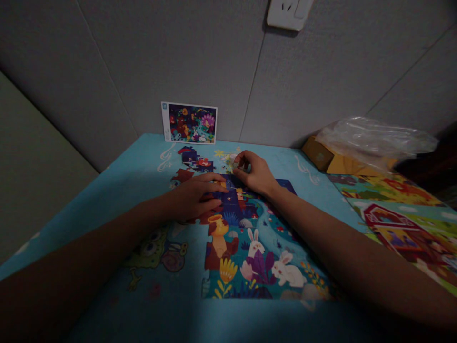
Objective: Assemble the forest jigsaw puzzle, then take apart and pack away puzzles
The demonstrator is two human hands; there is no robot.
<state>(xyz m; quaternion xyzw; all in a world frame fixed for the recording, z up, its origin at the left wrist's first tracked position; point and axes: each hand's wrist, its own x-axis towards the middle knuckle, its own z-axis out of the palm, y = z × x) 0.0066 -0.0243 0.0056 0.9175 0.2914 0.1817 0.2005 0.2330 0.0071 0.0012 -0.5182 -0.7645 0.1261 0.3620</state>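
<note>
A partly joined jigsaw puzzle (264, 238) lies on the blue table, showing white rabbits, a brown animal, plants and a stream. My left hand (194, 197) rests flat over its upper left part, fingers spread and touching the dark blue pieces. Past the puzzle's upper edge, my right hand (255, 172) has thumb and fingertips pinched on a small pale puzzle piece (236, 165), mostly hidden by the fingers. Loose and partly joined puzzle pieces (203, 162), dark blue and red, lie beyond my left hand.
A picture card (192, 124) of the scene leans against the grey wall. At right, a cardboard box (330, 157) sits beneath a clear plastic bag (374, 138). Other colourful puzzle pictures (410, 224) lie along the right side. The tablecloth (107, 200) carries printed cartoon figures.
</note>
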